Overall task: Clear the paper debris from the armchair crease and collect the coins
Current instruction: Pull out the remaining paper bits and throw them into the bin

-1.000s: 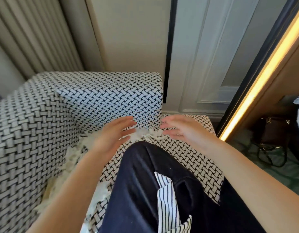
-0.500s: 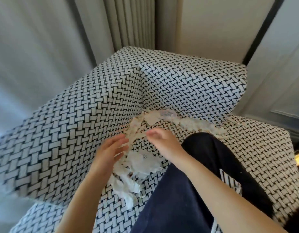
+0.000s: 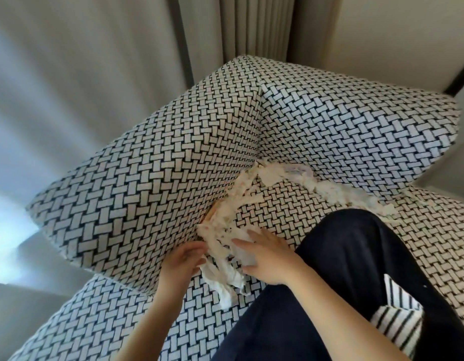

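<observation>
Left hand point(image 3: 182, 261) pinches paper debris point(image 3: 221, 278), right hand point(image 3: 267, 259) flat on it; strip runs up armchair point(image 3: 147, 191) crease, beyond both.

The armchair's left armrest point(image 3: 147, 204) and backrest point(image 3: 343, 142) wall in the seat point(image 3: 285, 204) on two sides and meet at its far corner. Paper debris point(image 3: 327, 190) packs the crease along both walls. A knee in dark trousers point(image 3: 356, 251) covers the seat's near middle. Between knee and paper lies a bare wedge of seat, open from above. The left hand point(image 3: 182, 259) and right hand point(image 3: 267, 259) crowd the armrest crease toward the front edge. Past the knee, the seat's right side is bare.
</observation>
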### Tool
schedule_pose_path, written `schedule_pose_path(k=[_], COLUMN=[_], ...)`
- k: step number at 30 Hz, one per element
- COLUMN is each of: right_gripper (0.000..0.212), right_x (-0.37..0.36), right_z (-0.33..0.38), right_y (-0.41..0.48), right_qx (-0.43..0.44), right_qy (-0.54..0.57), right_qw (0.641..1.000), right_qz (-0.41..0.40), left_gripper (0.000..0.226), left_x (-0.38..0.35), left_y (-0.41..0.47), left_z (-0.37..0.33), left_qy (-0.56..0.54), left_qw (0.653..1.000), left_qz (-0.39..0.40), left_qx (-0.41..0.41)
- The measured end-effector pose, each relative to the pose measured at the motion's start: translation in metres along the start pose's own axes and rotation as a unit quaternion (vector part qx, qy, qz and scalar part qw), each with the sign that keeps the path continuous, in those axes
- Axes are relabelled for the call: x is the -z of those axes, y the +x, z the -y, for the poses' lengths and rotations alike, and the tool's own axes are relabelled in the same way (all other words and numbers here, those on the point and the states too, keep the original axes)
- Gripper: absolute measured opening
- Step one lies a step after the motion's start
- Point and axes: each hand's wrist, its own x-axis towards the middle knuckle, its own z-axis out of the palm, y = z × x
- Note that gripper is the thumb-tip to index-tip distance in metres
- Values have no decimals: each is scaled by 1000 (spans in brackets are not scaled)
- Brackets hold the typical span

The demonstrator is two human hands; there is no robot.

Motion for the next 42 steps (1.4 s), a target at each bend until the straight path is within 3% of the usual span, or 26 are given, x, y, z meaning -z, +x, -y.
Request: schedule_pose_path(k=[3, 9, 16, 19, 31, 37, 42], right_gripper=[63, 45, 36, 34, 29, 28, 27], right_x=[1, 7, 17, 21, 23, 22, 21], right_z=[0, -2, -1, -1, -4, -3, -3], right_y=[1, 1, -3, -6, -8, -8, -8], right_qx=[14, 9, -7, -20, -60, -65, -67], right_qy=[15, 237, 356, 380, 417, 444, 463], right_qw=[999, 960, 900, 882, 835, 822, 812], right_qz=[-45, -152, -251, -276, -354, -351, -348], left_gripper=[11, 29, 92, 104, 57, 18, 13], left_x=[0, -9, -12, -13, -9, -5, 2], left_y=[-4, -10, -8, -8, -4, -4, -11], left_z=[9, 23, 35, 38, 50, 46, 49], left_qy=[15, 96, 265, 339, 414, 402, 402], left_qw=[999, 990, 963, 937, 893, 883, 871], left_qz=[-30, -95, 4, 31, -2, -33, -30], left_qx=[-18, -37, -56, -76, -174, -239, -280])
